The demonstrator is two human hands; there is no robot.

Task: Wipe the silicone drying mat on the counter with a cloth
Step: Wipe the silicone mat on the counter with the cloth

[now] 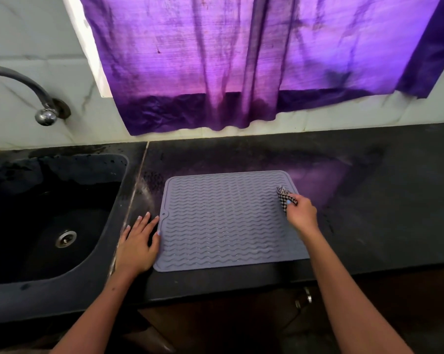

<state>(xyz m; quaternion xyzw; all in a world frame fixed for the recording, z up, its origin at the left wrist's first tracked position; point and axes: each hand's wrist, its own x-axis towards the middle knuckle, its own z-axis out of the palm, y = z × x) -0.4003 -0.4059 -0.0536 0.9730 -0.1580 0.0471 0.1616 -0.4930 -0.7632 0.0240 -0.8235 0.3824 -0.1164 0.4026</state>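
Head view: silicone mat (228, 221) flat on table (369, 200), long axis left-right. Right hand (301, 213) pinching checkered cloth (285, 196) over mat's right edge. Left hand (139, 241) flat, fingers straight, touching left edge. Mat stretches leftward from cloth.

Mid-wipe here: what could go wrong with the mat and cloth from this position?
1. The left hand lies flat on the counter beside the mat, at most touching its edge, so the mat may slide or buckle once wiping pressure comes on.
2. The right hand only pinches a bunched cloth at the mat's right edge; so little contact area may leave the wavy ridges poorly wiped.
3. The mat's near edge lies close to the counter's front, so a pull toward the person might drag it off.
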